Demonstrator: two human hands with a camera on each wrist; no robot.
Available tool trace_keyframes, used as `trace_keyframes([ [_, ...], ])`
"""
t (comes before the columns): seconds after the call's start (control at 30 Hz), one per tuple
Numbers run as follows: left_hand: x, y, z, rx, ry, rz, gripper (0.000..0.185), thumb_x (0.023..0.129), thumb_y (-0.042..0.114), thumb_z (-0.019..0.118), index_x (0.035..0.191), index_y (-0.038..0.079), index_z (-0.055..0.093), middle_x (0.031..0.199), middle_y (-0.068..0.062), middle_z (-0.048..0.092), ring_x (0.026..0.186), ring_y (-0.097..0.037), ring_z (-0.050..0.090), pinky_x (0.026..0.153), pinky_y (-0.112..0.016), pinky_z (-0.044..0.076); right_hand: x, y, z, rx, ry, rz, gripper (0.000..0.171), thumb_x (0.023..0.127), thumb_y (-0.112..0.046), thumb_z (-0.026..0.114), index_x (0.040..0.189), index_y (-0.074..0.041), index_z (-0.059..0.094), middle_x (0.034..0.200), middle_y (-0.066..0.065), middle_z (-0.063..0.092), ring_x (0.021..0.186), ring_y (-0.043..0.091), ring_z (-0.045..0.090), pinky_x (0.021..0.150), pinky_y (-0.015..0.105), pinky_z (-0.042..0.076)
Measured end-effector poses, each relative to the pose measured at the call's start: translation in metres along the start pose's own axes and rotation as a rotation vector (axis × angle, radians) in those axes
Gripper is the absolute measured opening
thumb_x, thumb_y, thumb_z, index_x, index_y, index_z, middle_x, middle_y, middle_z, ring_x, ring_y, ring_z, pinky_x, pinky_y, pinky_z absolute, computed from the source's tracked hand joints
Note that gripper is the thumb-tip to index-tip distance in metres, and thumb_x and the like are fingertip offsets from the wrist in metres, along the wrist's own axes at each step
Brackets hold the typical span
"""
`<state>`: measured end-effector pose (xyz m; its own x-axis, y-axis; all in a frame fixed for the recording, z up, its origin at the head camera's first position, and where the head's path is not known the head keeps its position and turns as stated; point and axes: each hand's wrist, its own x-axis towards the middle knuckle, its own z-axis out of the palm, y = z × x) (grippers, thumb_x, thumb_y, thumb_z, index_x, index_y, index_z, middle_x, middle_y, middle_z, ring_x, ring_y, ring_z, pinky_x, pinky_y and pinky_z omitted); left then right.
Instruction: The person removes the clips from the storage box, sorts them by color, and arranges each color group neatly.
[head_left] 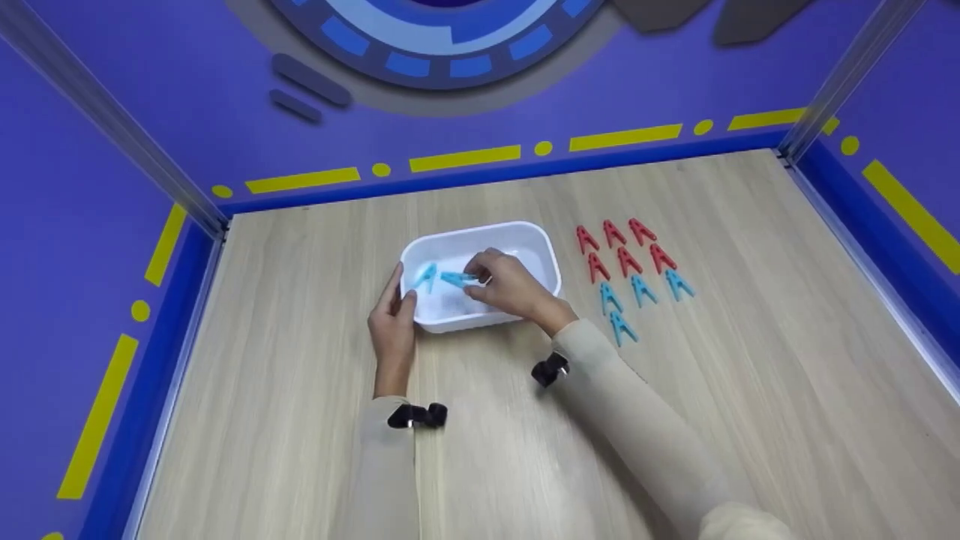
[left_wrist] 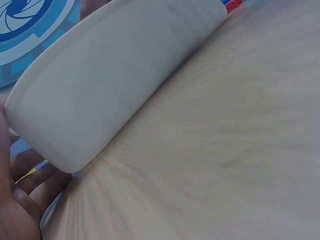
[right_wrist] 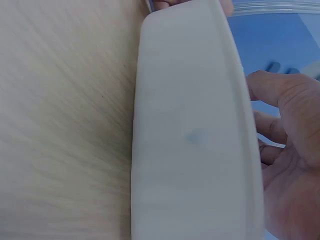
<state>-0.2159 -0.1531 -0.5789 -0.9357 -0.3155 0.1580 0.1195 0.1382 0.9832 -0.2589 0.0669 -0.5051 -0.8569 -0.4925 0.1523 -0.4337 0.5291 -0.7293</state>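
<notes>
A white plastic tray (head_left: 480, 322) sits on the table in front of the person. The left hand (head_left: 392, 330) grips its left end, thumb at the rim and fingers along the outer wall. In the left wrist view, fingers (left_wrist: 42, 180) lie against the tray's end. Reaching over the near rim, the right hand (head_left: 510, 285) pinches a blue clothespin (head_left: 454, 279) inside the tray. Another blue clothespin (head_left: 427, 276) lies to its left on the tray floor. From the right wrist, the tray wall (right_wrist: 190, 135) hides what the fingertips hold.
Right of the tray, red clothespins (head_left: 628, 261) lie in two rows of three. Below them are several blue clothespins (head_left: 643, 290), one alone in the lowest row. Blue panels (head_left: 480, 127) with yellow markings wall in the wooden table (head_left: 285, 375) at the back and sides.
</notes>
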Motion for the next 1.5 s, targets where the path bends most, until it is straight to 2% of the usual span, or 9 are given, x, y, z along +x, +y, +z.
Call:
trace_keyframes([
  [0.33,0.000,-0.001,0.000,-0.005,0.005,-0.003,0.049,0.104,0.010,0.062,0.153,0.014,0.059,0.160,-0.002,0.052,0.150,-0.020,0.044,0.122,-0.025,0.036,-0.039,0.004,-0.015,0.087,0.145,0.024,0.025,0.097,-0.010,0.078,0.117,0.003,0.070,0.108,0.013,0.066,0.100,0.026,0.067,0.092,0.040,0.062],
  [0.57,0.000,0.000,0.000,0.002,-0.002,0.001,0.049,0.105,0.011,0.061,0.154,0.014,0.057,0.160,-0.002,0.051,0.150,-0.018,0.043,0.122,-0.024,0.035,-0.063,0.010,-0.027,0.092,0.226,0.032,0.025,0.097,-0.011,0.079,0.117,0.001,0.069,0.110,0.014,0.066,0.100,0.027,0.067,0.093,0.041,0.062],
  [0.83,-0.002,0.001,-0.001,-0.001,-0.012,-0.019,0.051,0.105,0.013,0.061,0.155,0.020,0.057,0.161,0.002,0.050,0.150,-0.017,0.042,0.121,-0.023,0.035,-0.085,0.022,-0.045,0.084,0.345,0.047,0.028,0.094,-0.008,0.082,0.116,0.003,0.070,0.108,0.015,0.067,0.097,0.030,0.067,0.090,0.046,0.062],
  [1.0,-0.002,0.000,-0.001,-0.007,-0.011,-0.022,0.050,0.105,0.014,0.061,0.155,0.021,0.057,0.161,0.003,0.050,0.151,-0.017,0.042,0.121,-0.023,0.035,-0.097,0.028,-0.055,0.091,0.370,0.092,0.028,0.095,-0.008,0.081,0.118,0.001,0.070,0.111,0.013,0.066,0.100,0.029,0.067,0.094,0.046,0.061],
  [1.5,-0.002,-0.001,-0.001,-0.010,-0.010,-0.012,0.050,0.106,0.012,0.060,0.155,0.018,0.057,0.161,0.000,0.050,0.151,-0.019,0.042,0.122,-0.025,0.035,-0.134,0.064,-0.078,-0.004,0.385,0.188,0.029,0.094,-0.006,0.082,0.119,0.004,0.069,0.111,0.018,0.068,0.100,0.033,0.069,0.090,0.048,0.062],
])
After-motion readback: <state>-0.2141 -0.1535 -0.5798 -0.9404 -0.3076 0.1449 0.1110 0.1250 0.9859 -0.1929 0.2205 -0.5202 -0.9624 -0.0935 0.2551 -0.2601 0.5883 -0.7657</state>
